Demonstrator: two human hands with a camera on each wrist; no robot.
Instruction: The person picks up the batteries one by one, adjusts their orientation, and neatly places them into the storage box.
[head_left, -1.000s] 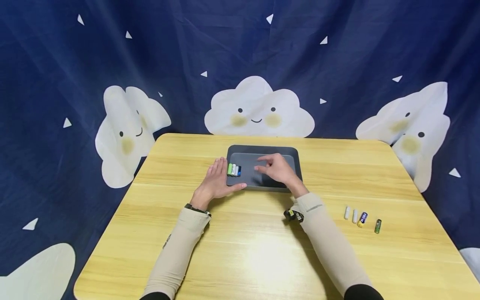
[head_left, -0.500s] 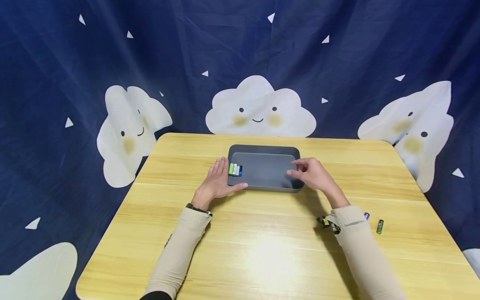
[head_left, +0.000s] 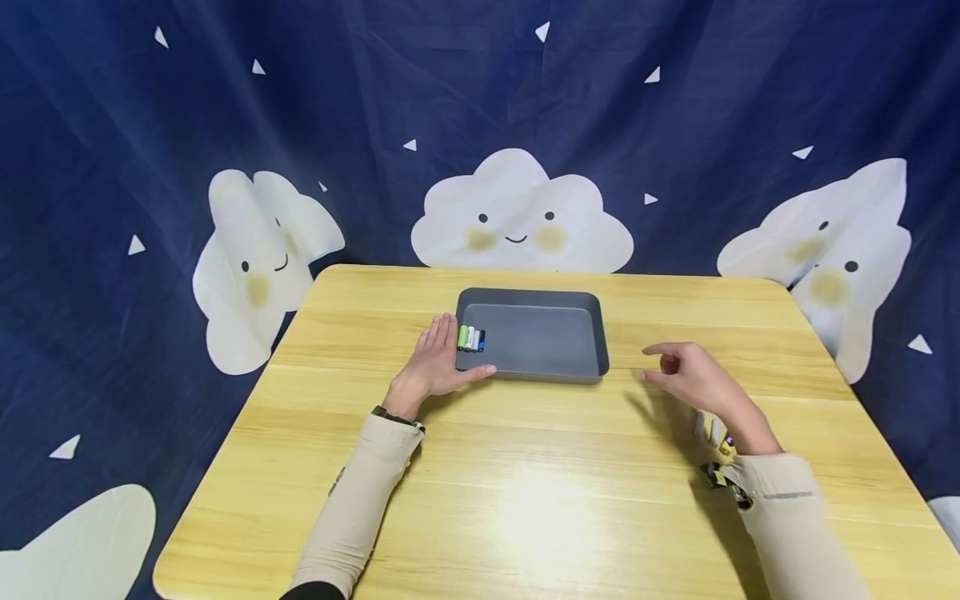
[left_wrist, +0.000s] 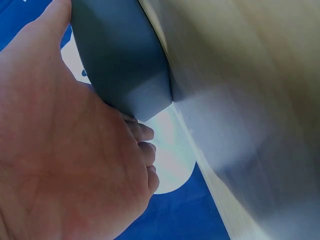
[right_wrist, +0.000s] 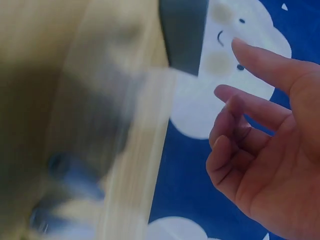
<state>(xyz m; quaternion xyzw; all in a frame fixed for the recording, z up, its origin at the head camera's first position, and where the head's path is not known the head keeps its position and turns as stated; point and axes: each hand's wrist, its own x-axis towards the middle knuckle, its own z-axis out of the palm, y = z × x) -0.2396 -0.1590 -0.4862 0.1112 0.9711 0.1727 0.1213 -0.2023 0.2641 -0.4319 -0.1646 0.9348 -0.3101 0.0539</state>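
My left hand [head_left: 431, 362] rests against the left end of a dark grey tray [head_left: 536, 342], fingers straight and thumb spread along its front edge. In the left wrist view the palm [left_wrist: 75, 150] lies beside the tray's outer wall [left_wrist: 125, 55]. Several batteries stand in a row at the tray's left end, the leftmost a green battery [head_left: 462, 337]. Right of the tray, my right hand [head_left: 697, 379] is above the table, thumb and index finger apart and nothing between them. Two white batteries [head_left: 715, 432] and a purple-and-yellow battery [head_left: 727, 443] lie below it, partly covered by the wrist.
The wooden table [head_left: 540, 475] has rounded corners and bears the tray near its back edge. Behind it hangs a dark blue curtain [head_left: 360, 100] printed with white clouds. Two blurred batteries [right_wrist: 77, 175] show on the table in the right wrist view.
My right hand has moved from over the tray to the right, out past its right end towards the loose batteries. The forearm now hides the green loose battery. The left hand stays put.
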